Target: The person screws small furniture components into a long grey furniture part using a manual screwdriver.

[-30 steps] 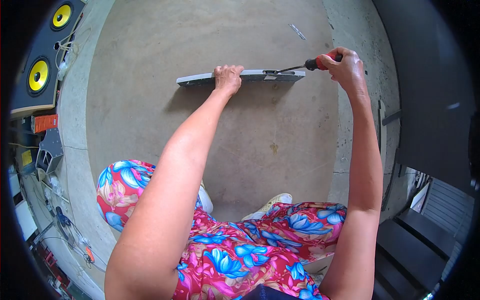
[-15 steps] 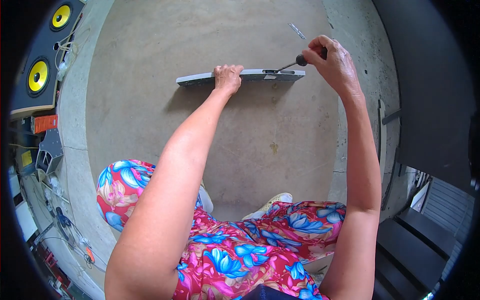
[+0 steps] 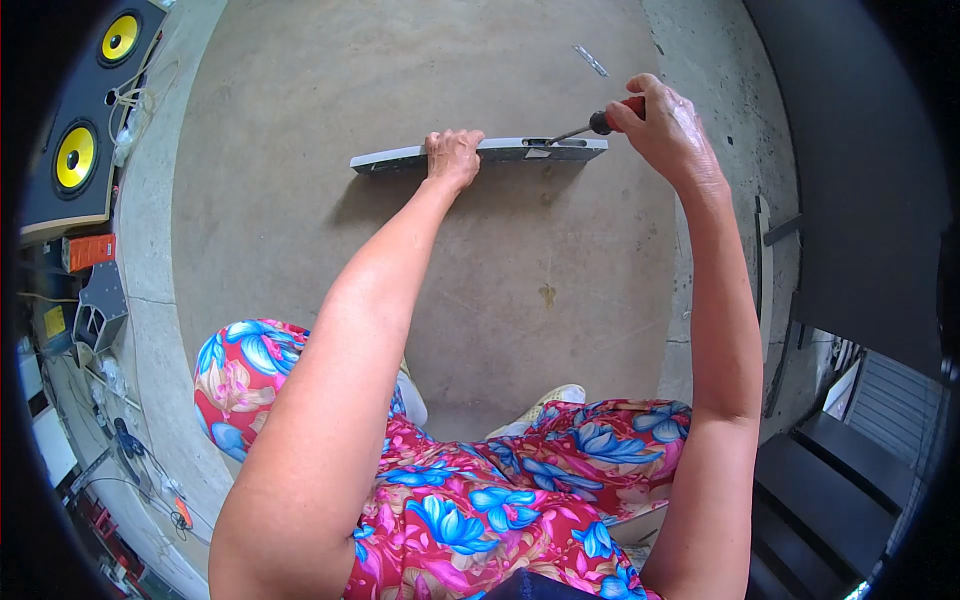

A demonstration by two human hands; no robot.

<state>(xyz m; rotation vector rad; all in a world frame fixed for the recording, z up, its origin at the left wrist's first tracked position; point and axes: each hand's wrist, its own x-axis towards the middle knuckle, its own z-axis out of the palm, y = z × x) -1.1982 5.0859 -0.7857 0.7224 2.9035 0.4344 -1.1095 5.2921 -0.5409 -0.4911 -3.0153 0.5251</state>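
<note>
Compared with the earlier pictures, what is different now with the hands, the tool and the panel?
Since the first picture, the right hand has moved left, and the screwdriver has tilted with it, its shaft now sloping more steeply in view. Nothing was newly grasped or released. The left hand stays on the panel, which visibly keeps its place.

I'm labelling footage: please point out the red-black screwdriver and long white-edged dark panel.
Red-black screwdriver (image 3: 600,122): head view, black collar.
Long white-edged dark panel (image 3: 503,145): head view, white edge.
</note>
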